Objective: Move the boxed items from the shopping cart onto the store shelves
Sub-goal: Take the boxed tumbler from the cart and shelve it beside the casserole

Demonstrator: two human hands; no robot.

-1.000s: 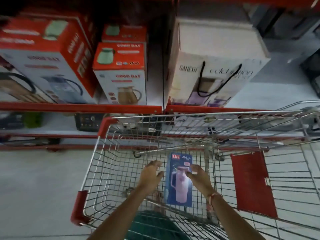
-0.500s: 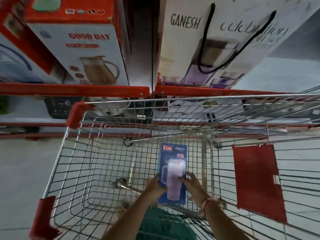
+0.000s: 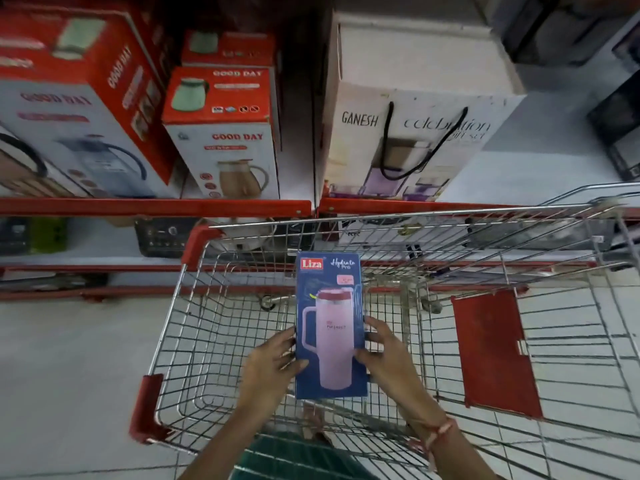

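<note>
1. Over the middle of the wire shopping cart (image 3: 194,341), at lower centre of the frame, a tall blue box (image 3: 330,327) was held upright between two hands.
2. Its front showed a pale pink tumbler with a side handle and a dark red lid, a red "Liza" label at top left and white script at top right.
3. At the box's left edge, the left hand (image 3: 273,362) pressed in, fingers curled onto the front face.
4. At the right edge, the right hand (image 3: 384,355) gripped likewise; a red thread band (image 3: 440,433) circled that wrist.
5. Across the upper frame, the red-edged shelf (image 3: 156,206) carried red-and-white "GOOD DAY" boxes (image 3: 225,133) at upper left and a white "GANESH" carton (image 3: 415,133) with a black cord handle at upper right.
6. A red flap (image 3: 495,351) hung inside the cart at right.
</note>
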